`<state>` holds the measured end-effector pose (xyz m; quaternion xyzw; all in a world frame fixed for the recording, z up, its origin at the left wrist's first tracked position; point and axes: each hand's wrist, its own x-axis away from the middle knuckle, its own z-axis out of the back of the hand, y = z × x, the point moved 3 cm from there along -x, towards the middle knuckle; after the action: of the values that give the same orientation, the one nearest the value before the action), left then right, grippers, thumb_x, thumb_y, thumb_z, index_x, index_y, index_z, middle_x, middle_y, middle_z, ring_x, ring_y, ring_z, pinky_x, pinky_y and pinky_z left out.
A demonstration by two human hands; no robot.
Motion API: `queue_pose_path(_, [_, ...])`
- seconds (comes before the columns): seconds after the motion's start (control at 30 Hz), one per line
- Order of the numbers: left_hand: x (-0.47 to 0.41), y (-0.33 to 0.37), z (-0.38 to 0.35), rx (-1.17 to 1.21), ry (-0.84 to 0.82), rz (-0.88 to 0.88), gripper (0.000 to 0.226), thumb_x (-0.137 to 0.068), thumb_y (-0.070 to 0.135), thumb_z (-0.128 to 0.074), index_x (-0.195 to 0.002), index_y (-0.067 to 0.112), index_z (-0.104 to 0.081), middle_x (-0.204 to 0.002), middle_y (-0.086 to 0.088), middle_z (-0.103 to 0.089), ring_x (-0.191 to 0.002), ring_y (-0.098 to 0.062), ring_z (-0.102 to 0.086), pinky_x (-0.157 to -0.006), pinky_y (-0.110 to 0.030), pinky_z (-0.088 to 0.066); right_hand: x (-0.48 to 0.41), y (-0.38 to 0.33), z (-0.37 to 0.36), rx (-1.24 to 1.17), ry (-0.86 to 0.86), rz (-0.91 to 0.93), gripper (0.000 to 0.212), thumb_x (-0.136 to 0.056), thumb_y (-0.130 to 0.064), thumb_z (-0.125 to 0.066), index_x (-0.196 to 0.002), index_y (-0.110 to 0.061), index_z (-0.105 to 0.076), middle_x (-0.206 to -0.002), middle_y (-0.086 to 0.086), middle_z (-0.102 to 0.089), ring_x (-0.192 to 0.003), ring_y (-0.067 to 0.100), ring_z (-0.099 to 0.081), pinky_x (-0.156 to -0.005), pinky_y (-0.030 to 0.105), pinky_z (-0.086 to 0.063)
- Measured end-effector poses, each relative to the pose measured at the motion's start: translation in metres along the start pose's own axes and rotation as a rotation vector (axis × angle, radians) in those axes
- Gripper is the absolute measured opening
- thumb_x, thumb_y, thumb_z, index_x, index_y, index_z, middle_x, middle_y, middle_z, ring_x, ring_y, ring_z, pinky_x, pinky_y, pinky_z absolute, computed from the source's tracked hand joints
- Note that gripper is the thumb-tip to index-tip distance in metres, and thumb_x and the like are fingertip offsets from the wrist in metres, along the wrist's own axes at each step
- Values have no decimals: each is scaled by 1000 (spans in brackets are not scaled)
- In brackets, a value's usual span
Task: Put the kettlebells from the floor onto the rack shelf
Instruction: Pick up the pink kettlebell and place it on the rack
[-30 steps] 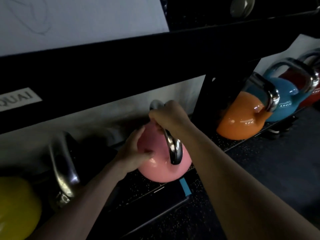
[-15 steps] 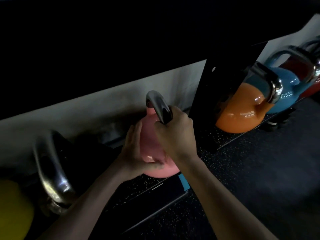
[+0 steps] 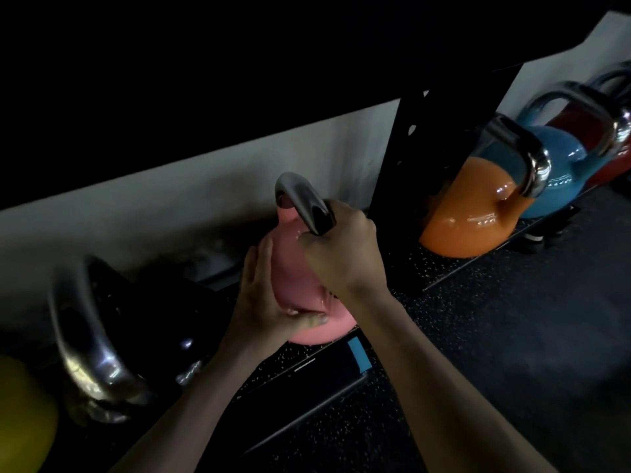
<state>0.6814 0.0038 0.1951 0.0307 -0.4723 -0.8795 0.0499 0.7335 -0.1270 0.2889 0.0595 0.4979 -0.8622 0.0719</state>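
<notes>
A pink kettlebell [image 3: 293, 264] with a steel handle sits on the low speckled rack shelf [image 3: 283, 367], just left of the black upright post. My right hand [image 3: 341, 254] is wrapped around the near end of its handle. My left hand [image 3: 269, 302] is pressed flat against the bell's left side, thumb across the front. Left of it stands a black kettlebell [image 3: 150, 322] with a big steel handle. A yellow kettlebell [image 3: 24, 414] shows at the far left edge.
A black upright post [image 3: 420, 165] rises right of the pink bell. Beyond it sit an orange kettlebell [image 3: 471, 213], a blue kettlebell [image 3: 563, 165] and a red kettlebell [image 3: 614, 155]. A dark upper shelf beam [image 3: 239, 80] overhangs. A blue tape tag [image 3: 358, 353] marks the shelf lip. Dark rubber floor [image 3: 512, 353] lies at right.
The pink kettlebell's handle has turned from facing me to pointing up and back. My right hand slid down its near end, my left hand moved lower on the bell. The view dropped.
</notes>
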Motion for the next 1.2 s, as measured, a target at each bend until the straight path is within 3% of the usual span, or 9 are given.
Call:
queue_pose_path(0.13, [2, -1, -1, 1, 7, 26, 142, -40, 50, -91, -153, 46, -5, -147, 22, -13, -121, 13, -18, -76, 11, -21, 0, 1, 0, -17, -7, 8, 17, -78, -21, -66, -68, -14, -55, -55, -6, -50, -49, 14, -44, -46, 21, -30])
queue_pose_path(0.2, [4, 0, -2, 6, 19, 23, 142, -42, 48, -93, -153, 46, -5, -152, 20, -13, -121, 17, -19, -86, 6, -21, 0, 2, 0, -15, -25, 5, 15, -77, -23, -66, -69, -13, -57, -55, -6, -52, -48, 13, -46, -46, 22, -32])
queue_pose_path(0.3, [5, -2, -2, 19, 9, 11, 141, -44, 45, -93, -154, 42, -5, -151, 18, -13, -117, 33, -15, -75, 12, -24, 0, 1, 0, -10, -19, -8, 19, -74, -24, -64, -61, -21, -50, -53, -7, -51, -47, 12, -45, -46, 23, -33])
queue_pose_path(0.47, [6, -3, -1, 4, 5, 18, 142, -47, 41, -95, -156, 39, -4, -162, 6, -10, -128, 6, -19, -83, 4, -19, 3, -1, -2, -13, 22, -25, 18, -70, -26, -59, -58, -24, -45, -53, -6, -49, -51, 18, -46, -52, 28, -35])
queue_pose_path(0.73, [-1, -4, 0, -10, -19, -11, 141, -45, 39, -95, -156, 31, -9, -150, 13, -15, -114, 33, -7, -80, 16, -12, 3, -9, 0, 62, -36, -25, 20, -71, -37, -51, -80, -19, -55, -78, 12, -69, -78, 40, -69, -70, 48, -58])
queue_pose_path(0.8, [-1, -3, 1, -16, -21, 1, 141, -44, 40, -95, -156, 31, -9, -155, 12, -17, -121, 23, -14, -91, 6, -18, 4, -11, 1, 65, -45, -29, 19, -74, -33, -53, -81, -16, -57, -78, 13, -69, -76, 41, -70, -71, 51, -59])
queue_pose_path(0.97, [0, -4, 1, -41, -18, 7, 144, -44, 41, -95, -157, 32, -6, -160, 5, -13, -119, 19, -13, -80, 15, -13, 3, -12, 0, 79, -12, -61, 12, -79, -22, -59, -83, -11, -60, -79, 15, -70, -78, 41, -68, -69, 49, -57])
queue_pose_path(1.07, [0, -5, 2, -46, -20, 25, 144, -45, 41, -95, -156, 34, -4, -165, 2, -7, -128, 12, -13, -100, -5, -19, 4, -12, -1, 74, 9, -72, 10, -79, -23, -60, -78, -13, -57, -77, 13, -68, -77, 40, -66, -66, 45, -54])
queue_pose_path(1.2, [-1, -6, 3, -72, -20, 33, 145, -44, 44, -95, -157, 36, -4, -167, -1, -5, -137, 5, -12, -108, -20, -19, 4, -10, -3, 64, -3, -96, 12, -81, -25, -60, -79, -15, -54, -75, 8, -65, -78, 39, -67, -61, 37, -45])
